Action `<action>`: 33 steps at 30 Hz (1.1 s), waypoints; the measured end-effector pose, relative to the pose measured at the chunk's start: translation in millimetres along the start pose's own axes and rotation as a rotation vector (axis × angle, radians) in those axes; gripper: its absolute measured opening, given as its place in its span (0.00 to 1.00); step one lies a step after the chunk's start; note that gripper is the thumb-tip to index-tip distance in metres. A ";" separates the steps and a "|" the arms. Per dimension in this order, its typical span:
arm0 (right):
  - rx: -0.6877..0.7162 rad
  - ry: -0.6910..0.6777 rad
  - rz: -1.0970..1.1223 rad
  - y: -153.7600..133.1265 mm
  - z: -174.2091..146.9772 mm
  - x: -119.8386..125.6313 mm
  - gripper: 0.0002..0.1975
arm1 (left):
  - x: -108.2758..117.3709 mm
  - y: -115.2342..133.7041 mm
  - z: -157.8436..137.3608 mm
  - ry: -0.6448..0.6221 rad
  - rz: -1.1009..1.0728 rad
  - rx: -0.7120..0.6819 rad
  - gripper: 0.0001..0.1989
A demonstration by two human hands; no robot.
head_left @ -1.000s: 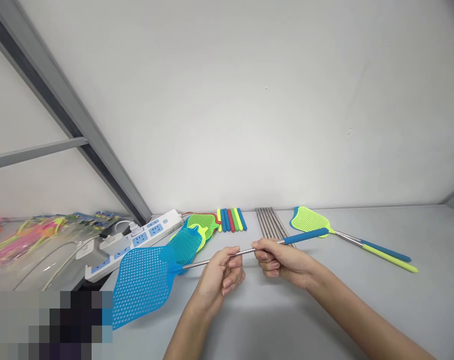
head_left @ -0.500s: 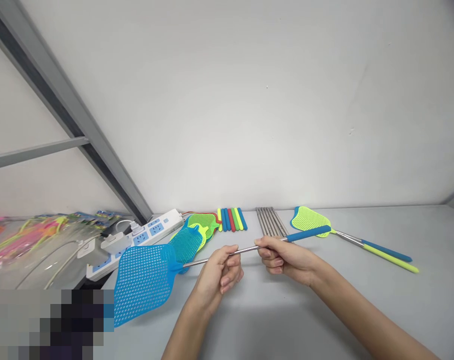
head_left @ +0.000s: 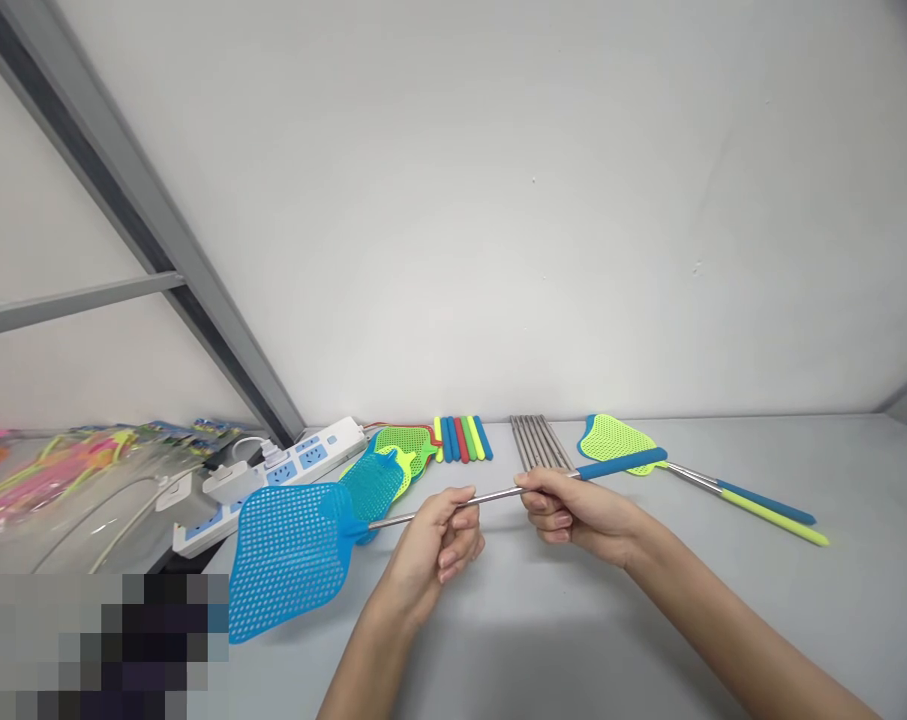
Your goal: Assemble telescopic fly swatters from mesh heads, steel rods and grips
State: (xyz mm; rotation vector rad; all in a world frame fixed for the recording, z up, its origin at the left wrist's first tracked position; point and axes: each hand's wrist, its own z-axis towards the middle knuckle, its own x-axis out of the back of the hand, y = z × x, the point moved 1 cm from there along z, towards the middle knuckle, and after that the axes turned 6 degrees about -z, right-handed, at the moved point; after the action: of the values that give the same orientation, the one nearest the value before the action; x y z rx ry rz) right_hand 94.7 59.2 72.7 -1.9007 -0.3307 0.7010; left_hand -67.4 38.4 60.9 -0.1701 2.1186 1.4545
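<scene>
Both my hands hold one blue fly swatter (head_left: 292,557) above the grey table (head_left: 723,620). My left hand (head_left: 432,548) pinches its steel telescopic rod near the middle. My right hand (head_left: 573,510) grips the rod just before the blue foam handle (head_left: 622,463), which points to the right. The blue mesh head hangs out to the left, tilted over the table's left edge.
Finished green and blue swatters (head_left: 625,442) lie at the right. Bare steel rods (head_left: 539,442), coloured foam grips (head_left: 464,438) and a pile of mesh heads (head_left: 393,460) line the wall. A white power strip (head_left: 288,470) and bagged swatters (head_left: 55,480) sit at the left.
The hands have drawn slightly further apart along the rod, and the swatter has risen a little, its head tilting up.
</scene>
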 end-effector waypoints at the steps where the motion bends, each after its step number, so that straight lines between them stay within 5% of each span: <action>1: 0.000 0.002 0.000 0.0 -0.1 0.2 0.14 | 0.1 0.3 -0.3 0.003 0.005 -0.001 0.19; 22: 0.006 0.037 0.009 -3.6 -3.8 3.4 0.15 | 4.2 2.6 -1.9 0.002 0.030 -0.033 0.18; 33: -0.003 -0.063 0.033 4.0 2.6 9.9 0.14 | -0.4 -7.9 7.1 0.064 0.113 -0.127 0.20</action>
State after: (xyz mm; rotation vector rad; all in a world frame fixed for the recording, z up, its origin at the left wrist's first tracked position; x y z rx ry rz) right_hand 100.7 64.5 65.1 -1.8931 -0.3415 0.7842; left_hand -61.2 41.4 52.8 -0.1489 2.1169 1.6722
